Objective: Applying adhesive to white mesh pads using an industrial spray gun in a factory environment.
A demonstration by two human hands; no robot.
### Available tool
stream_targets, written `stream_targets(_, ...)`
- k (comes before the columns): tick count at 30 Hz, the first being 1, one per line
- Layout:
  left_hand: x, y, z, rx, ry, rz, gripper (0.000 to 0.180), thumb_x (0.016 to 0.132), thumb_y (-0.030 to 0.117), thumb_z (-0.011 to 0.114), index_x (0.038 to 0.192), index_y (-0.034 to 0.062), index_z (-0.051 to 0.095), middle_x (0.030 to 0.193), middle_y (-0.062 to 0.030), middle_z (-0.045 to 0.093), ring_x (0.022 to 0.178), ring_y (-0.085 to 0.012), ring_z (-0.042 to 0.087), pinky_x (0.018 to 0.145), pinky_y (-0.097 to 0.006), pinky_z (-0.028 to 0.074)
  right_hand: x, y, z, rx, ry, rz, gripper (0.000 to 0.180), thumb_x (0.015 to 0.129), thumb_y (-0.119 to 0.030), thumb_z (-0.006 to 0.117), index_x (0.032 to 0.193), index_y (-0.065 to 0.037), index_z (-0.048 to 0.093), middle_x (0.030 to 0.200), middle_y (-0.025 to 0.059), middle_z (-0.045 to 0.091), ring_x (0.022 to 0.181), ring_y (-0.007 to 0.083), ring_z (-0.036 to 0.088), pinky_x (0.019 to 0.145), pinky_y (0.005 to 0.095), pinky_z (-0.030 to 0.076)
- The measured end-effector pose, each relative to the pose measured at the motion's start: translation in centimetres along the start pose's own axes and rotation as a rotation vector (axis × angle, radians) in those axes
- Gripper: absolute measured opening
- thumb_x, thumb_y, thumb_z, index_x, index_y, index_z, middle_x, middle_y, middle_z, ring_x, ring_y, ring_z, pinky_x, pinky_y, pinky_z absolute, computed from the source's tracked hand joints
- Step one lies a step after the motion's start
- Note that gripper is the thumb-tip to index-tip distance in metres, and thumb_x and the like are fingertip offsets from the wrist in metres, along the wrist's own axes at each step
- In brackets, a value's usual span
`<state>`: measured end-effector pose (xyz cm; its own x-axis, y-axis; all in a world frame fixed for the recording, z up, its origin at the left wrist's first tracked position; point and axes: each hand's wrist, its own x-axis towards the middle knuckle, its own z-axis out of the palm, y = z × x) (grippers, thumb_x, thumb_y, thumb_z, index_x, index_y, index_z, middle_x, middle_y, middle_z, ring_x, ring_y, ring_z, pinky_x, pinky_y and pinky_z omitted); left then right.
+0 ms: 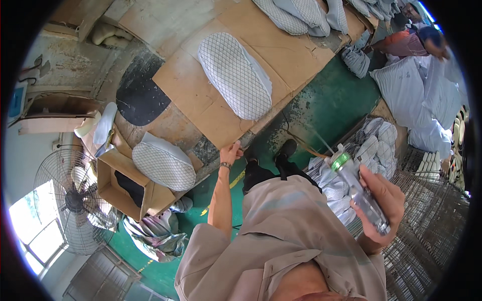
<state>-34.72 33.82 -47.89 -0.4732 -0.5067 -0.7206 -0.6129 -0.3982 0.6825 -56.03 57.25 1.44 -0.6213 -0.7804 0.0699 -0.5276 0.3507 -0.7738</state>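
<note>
left hand (232, 150): gripping near edge of cardboard sheet (201, 95)
right hand (377, 208): clamped on clear spray gun (359, 193)
tip: hold cardboard steady under quilted cushion (235, 75)

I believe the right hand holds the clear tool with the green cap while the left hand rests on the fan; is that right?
Not quite. In the head view the left hand grips the edge of the cardboard sheet, not the fan. The right hand does hold the clear tool with the green cap.

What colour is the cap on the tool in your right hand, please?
Bright green, on the clear tool; head view.
</note>
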Motion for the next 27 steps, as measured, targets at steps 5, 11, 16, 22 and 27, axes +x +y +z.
stream_targets(5,0.0,-1.7,0.7,-0.119,-0.012,-0.002,0.046,0.091,0.045,0.066,0.091,-0.0003,0.072,0.073,-0.0083,0.07,0.066,-0.0164,0.07,0.059,-0.027,0.056,-1.3,0.6,-0.8,0.042,0.004,-0.01,0.056,0.062,-0.005,0.073,0.115,0.01,0.066,0.076,0.0155,0.063,0.064,0.0221,0.062,0.06,0.0279,0.046)
stream_targets(11,-1.4,-4.0,1.9,-0.097,-0.017,-0.053,0.046,0.092,0.046,0.066,0.093,-0.0003,0.072,0.074,-0.0082,0.07,0.068,-0.0156,0.07,0.059,-0.027,0.056,-2.8,1.5,-1.6,0.088,-0.071,0.006,0.055,0.063,-0.009,0.074,0.115,0.01,0.066,0.076,0.0161,0.064,0.064,0.0218,0.062,0.06,0.0281,0.046)
stream_targets(16,-2.8,-6.6,2.6,-0.058,-0.011,-0.131,0.047,0.093,0.047,0.064,0.098,0.0005,0.069,0.078,-0.0085,0.07,0.072,-0.0179,0.071,0.062,-0.029,0.057,-4.1,2.3,-2.3,0.023,0.004,0.035,0.057,0.062,-0.01,0.072,0.115,0.01,0.067,0.078,0.016,0.064,0.066,0.0229,0.063,0.062,0.0282,0.046)
stream_targets(22,-3.9,-8.4,3.0,-0.043,0.033,-0.179,0.044,0.093,0.044,0.065,0.102,0.0015,0.069,0.082,-0.0088,0.071,0.074,-0.0183,0.072,0.063,-0.029,0.057,-5.3,3.1,-3.2,0.09,-0.041,0.039,0.057,0.06,-0.007,0.072,0.113,0.01,0.067,0.078,0.0153,0.065,0.066,0.0226,0.062,0.062,0.0284,0.046)
stream_targets(27,-4.1,-8.7,3.8,-0.058,0.068,-0.194,0.041,0.093,0.041,0.066,0.103,0.0007,0.068,0.084,-0.009,0.072,0.075,-0.0186,0.072,0.062,-0.029,0.057,-6.1,3.9,-4.0,0.007,-0.017,0.044,0.054,0.064,-0.012,0.073,0.113,0.01,0.068,0.076,0.0155,0.064,0.064,0.0228,0.062,0.06,0.029,0.046)
